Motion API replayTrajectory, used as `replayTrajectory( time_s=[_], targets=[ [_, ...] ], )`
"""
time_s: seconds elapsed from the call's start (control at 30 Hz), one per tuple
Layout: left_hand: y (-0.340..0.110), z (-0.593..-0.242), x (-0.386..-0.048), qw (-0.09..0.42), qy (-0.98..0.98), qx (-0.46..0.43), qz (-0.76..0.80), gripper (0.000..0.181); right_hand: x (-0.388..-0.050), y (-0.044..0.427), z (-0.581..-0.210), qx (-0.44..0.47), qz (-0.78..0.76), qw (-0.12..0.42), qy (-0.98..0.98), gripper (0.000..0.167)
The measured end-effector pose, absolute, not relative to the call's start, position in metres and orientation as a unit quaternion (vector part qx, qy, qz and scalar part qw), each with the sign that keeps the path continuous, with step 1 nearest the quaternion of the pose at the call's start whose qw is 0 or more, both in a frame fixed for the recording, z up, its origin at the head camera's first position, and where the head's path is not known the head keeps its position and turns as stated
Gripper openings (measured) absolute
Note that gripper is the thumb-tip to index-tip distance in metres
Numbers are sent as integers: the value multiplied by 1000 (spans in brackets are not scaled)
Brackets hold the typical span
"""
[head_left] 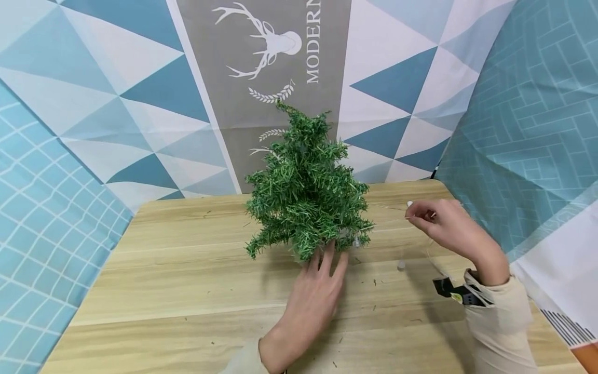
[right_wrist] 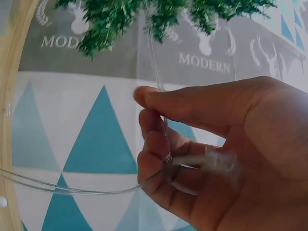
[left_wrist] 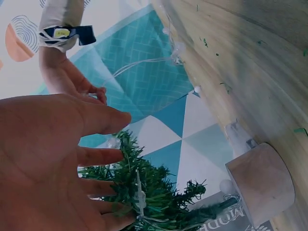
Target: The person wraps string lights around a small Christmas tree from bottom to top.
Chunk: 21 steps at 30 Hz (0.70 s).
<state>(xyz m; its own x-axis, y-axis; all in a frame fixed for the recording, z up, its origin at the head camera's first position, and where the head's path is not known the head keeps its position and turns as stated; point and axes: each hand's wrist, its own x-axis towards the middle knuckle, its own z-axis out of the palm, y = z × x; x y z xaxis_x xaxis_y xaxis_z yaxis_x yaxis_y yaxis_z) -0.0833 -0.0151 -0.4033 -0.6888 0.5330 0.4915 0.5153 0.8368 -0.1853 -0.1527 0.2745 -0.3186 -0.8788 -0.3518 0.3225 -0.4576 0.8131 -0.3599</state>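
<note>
A small green artificial Christmas tree stands upright near the back of the table. My left hand reaches to its lower front branches, with fingers spread and fairly straight; the fingertips are partly hidden among the needles. In the left wrist view, the tree's round base rests on the table. To the right of the tree, my right hand is raised and pinches the thin clear wire of a light string between thumb and fingers. One stretch runs to the tree. A clear bulb hangs by a lower right branch.
Another piece of the string, a small whitish bulb, is below my right hand. Green needle bits lie scattered on the wooden table. Patterned cloth rises behind the table and along both sides.
</note>
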Motion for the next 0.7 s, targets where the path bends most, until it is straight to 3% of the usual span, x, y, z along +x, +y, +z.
replayTrajectory(
  time_s=[0.2, 0.43, 0.7],
  targets=[
    [-17, -404, -84, 273, -923, -272, 2, 70, -156, 289, -319, 134, 266, 176, -938, 14],
    [-20, -402, -83, 254, -930, -266, 2, 70, -167, 309, -330, 107, 303, 175, -931, 12],
    [-20, -401, -82, 252, -930, -267, -1, 65, -181, 330, -349, 84, 320, 195, -923, 27]
  ],
)
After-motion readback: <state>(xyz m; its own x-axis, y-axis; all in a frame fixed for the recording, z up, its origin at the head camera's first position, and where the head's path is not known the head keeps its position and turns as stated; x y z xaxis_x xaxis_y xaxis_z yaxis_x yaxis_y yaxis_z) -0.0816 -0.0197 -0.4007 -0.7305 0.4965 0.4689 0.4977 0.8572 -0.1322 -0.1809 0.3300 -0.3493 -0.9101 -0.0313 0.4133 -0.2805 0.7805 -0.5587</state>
